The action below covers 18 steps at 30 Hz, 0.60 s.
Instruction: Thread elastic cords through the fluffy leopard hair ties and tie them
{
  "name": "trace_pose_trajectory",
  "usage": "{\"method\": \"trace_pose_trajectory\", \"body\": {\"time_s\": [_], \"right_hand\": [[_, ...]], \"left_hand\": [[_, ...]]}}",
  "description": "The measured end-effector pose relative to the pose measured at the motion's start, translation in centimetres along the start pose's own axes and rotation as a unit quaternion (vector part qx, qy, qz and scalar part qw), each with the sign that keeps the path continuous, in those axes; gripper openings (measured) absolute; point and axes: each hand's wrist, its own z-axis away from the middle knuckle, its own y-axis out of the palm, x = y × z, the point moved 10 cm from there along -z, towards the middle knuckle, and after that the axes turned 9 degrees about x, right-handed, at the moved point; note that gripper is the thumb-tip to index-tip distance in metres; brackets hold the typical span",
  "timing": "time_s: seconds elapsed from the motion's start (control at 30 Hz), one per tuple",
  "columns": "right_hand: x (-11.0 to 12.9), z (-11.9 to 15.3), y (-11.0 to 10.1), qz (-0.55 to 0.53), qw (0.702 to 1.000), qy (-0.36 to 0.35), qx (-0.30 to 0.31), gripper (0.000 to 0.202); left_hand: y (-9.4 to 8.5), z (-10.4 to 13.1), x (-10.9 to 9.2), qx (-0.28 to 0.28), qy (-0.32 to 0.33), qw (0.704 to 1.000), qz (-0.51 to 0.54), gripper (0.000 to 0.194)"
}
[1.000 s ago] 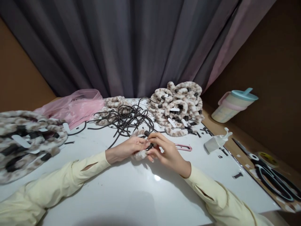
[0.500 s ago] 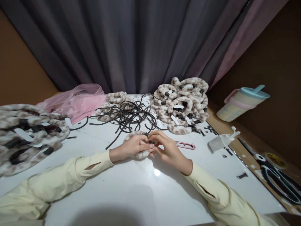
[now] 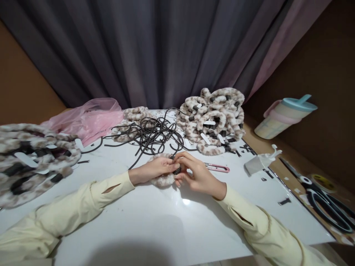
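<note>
We have a furry ring between our hands, just above the middle of the white table or resting on it; we cannot tell which. Its pile looks soft and pale, with faint brownish patches, and a dark ribbed band shows at its right side. Our left hand is closed on the ring, thumb against the band. Our right hand has its fingers bent and partly apart at the band; we cannot tell whether they pinch it.

The glossy tabletop reflects a bright spot near our hands. Beyond the ring lies a tangle of dark cord, with a pink bag behind to the left and heaps of similar rings on both sides. Pink snips lie beside our right hand. Farther right are a lidded cup and black scissors. Dark grey curtains hang behind, between brown walls.
</note>
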Motion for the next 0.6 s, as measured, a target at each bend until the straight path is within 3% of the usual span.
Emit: {"method": "trace_pose_trajectory", "body": {"time_s": [0.17, 0.3, 0.47, 0.6], "right_hand": [[0.3, 0.1, 0.4, 0.004, 0.999, -0.036, 0.016, 0.021], [-0.7, 0.3, -0.1, 0.015, 1.000, -0.005, 0.020, 0.021], [-2.3, 0.6, -2.5, 0.021, 0.995, 0.097, -0.004, 0.018], [-3.6, 1.0, 0.2, -0.070, 0.970, 0.214, 0.091, 0.034]], "left_hand": [[0.8, 0.0, -0.3, -0.019, -0.035, 0.999, 0.000, 0.036], [0.4, 0.1, -0.2, -0.050, -0.036, 0.998, 0.011, 0.038], [-1.0, 0.5, 0.1, -0.124, -0.008, 0.991, 0.047, 0.041], [-2.2, 1.1, -0.8, -0.195, 0.034, 0.980, 0.027, 0.041]]}}
